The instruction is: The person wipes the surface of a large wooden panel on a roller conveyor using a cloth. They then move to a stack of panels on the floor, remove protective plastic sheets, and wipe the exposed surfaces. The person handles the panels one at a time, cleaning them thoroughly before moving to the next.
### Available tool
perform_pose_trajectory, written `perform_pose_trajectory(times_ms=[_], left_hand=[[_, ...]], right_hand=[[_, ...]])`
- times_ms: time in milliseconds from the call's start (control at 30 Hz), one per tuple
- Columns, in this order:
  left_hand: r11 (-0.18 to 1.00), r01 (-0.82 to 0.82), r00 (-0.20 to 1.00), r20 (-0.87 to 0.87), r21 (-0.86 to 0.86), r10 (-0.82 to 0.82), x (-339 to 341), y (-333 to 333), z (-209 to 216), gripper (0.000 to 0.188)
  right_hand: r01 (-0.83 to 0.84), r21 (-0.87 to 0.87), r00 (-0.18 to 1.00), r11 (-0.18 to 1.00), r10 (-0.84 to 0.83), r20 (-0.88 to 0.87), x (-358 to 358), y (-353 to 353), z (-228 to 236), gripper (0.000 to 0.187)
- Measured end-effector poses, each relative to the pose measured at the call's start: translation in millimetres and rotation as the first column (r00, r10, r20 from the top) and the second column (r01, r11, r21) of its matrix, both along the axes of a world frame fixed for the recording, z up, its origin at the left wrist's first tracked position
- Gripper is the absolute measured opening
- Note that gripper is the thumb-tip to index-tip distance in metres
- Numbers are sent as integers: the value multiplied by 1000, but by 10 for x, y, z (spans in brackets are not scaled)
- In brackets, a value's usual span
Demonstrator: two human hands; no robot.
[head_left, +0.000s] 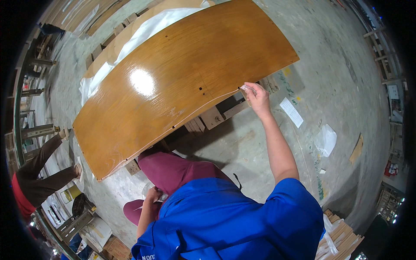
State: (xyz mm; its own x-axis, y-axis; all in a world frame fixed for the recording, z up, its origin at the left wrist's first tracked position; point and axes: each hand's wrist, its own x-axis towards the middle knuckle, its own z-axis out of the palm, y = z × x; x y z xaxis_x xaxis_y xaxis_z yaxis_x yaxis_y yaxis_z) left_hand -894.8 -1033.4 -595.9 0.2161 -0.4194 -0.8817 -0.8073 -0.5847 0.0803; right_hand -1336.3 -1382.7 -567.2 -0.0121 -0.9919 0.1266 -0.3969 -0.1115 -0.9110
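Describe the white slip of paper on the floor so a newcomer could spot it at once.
Start at the big glossy brown wooden panel on pallets. Just beyond its right corner, past the right hand, the white paper slip lies on the grey concrete floor. It is narrow and rectangular, unlike the crumpled sheet nearby.

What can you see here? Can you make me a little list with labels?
Place: workshop with a concrete floor
Big thing: shiny brown wooden board, lying on wooden pallets
Right hand: at the board's near edge, fingers pinching something small and pale
Left hand: low by the person's lap, holding something pale; hard to tell what
Under the board: white plastic sheet
On the floor: sheets of paper
Nearby: another person's legs at the left
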Motion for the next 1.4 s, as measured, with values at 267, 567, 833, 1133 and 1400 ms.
perform_pose_trajectory(times_ms=[267,567,833,1133,1400], left_hand=[[997,-63,997,-51,-44,61,-26,-23,-6,42],[998,60,997,-54,-20,-61,-45,-100,30,45],[992,124,992,-36,5,-124,-56,-185,102,46],[994,107,994,21,36,-108,-148,-191,278,45],[998,55,998,5,33,-55,-189,-230,259,44]], right_hand=[[35,-59,998,998,-38,-52,-97,-102,-22,16],[255,-48,965,966,-257,-47,-607,-455,-51,20],[498,-136,866,856,-499,32,-1217,-887,-50,20],[582,-112,801,805,-592,-89,-1512,-1157,-103,17],[530,-318,788,786,-595,-156,-1825,-1293,-299,17]])
